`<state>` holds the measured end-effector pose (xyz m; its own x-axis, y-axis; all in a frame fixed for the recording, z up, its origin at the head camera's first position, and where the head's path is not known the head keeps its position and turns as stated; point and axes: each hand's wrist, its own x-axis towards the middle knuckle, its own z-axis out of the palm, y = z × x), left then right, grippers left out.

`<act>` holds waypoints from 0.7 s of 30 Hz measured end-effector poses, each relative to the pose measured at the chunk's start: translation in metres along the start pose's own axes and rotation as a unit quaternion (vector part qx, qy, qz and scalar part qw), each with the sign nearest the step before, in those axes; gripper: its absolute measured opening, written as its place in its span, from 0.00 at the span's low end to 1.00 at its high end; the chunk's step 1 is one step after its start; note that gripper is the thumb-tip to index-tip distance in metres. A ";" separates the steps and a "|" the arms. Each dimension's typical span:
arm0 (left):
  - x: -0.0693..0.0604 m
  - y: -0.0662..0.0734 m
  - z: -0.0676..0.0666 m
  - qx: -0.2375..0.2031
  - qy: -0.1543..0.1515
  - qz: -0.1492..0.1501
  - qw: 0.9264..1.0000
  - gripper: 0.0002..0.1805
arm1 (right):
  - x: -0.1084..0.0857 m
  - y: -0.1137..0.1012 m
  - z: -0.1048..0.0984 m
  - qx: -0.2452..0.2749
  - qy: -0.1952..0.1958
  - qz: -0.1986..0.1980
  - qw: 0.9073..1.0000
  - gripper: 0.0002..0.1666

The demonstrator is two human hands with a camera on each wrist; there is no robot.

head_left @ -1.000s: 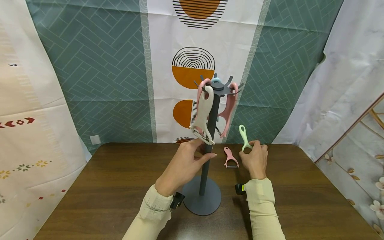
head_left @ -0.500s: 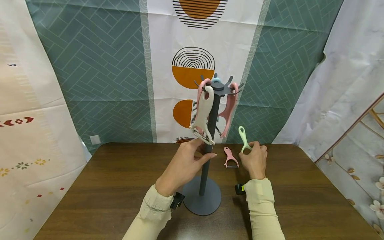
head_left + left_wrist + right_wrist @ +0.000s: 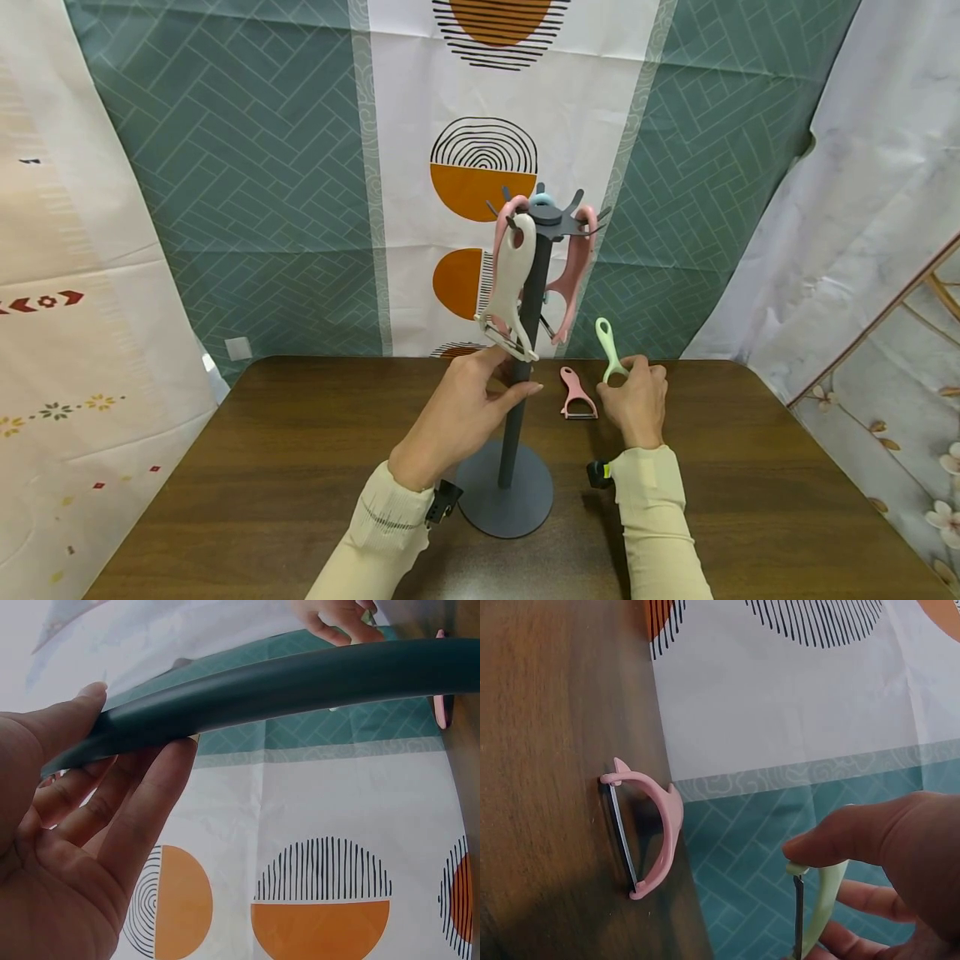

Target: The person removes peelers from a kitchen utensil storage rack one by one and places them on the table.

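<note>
My left hand (image 3: 461, 408) grips the upright dark grey pole (image 3: 512, 433) of a round-based stand, thumb on one side and fingers on the other. From the prongs at its top hang a white peeler (image 3: 514, 271), two pink ones and a pale blue one, mostly hidden behind. To the right, my right hand (image 3: 637, 402) pinches a light green peeler (image 3: 609, 343) by its blade end, handle pointing up and away. The right wrist view shows the thumb on the frame beside the blade. A pink peeler (image 3: 576, 393) lies on the table just left of that hand.
The brown wooden table (image 3: 300, 467) ends at a hanging patterned cloth (image 3: 262, 208) close behind the peelers. The stand's round base (image 3: 504, 508) sits near the middle front. White floral cloth (image 3: 885, 375) hangs along the right side.
The right hand, with the green peeler, has shifted very slightly left, and the peeler's handle end has dipped a little. The left hand and stand hold their place.
</note>
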<state>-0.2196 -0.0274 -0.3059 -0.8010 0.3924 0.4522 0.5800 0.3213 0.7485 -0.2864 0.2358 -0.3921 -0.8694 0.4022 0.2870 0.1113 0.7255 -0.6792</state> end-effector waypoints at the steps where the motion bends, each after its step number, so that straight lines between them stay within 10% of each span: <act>1: 0.000 0.000 0.000 0.000 0.000 0.001 1.000 0.18 | 0.000 0.000 0.000 0.000 0.000 0.000 1.000 0.32; 21: -0.001 -0.001 0.000 -0.003 -0.002 0.001 1.000 0.19 | -0.001 0.004 0.003 -0.004 -0.005 0.003 1.000 0.32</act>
<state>-0.2196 -0.0281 -0.3068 -0.7995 0.3960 0.4516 0.5804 0.3159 0.7506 -0.2870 0.2364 -0.3968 -0.8740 0.3999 0.2762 0.1192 0.7274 -0.6758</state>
